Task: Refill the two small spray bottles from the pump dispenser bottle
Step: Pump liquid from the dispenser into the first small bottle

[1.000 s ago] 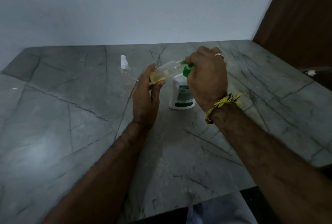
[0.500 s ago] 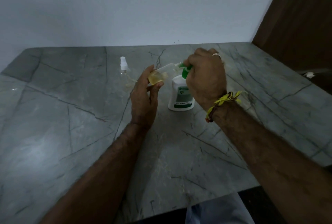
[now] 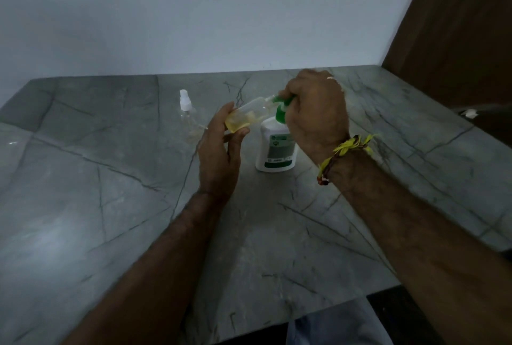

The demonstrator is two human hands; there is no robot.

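1. our left hand, just left of the frame's centre, holds an open small spray bottle between thumb and fingertips, tilted so its mouth points up and right toward the pump's spout.
2. our right hand, right of centre, is closed over the green pump head of the pump dispenser bottle; a yellow thread band sits on that wrist.
3. we judge the step to be pumping liquid into the held bottle; whether spout and mouth touch is hidden by our fingers.
4. what could go wrong: the bottle's mouth looks narrow, so a small drift of the left hand would send liquid over our fingers and onto the grey table.
5. a hard press might tip or slide the dispenser, since only the pressing hand steadies it.
6. tilting the held bottle lower could let its contents run back out.
7. containers: the held bottle is clear, with yellowish liquid pooled in its lower end, perhaps a third full.
8. the dispenser is white and opaque, standing upright at the centre; its level cannot be told.
9. the second spray bottle stands upright at the upper left of the table, well apart, white sprayer on; it looks empty, though we cannot be sure.
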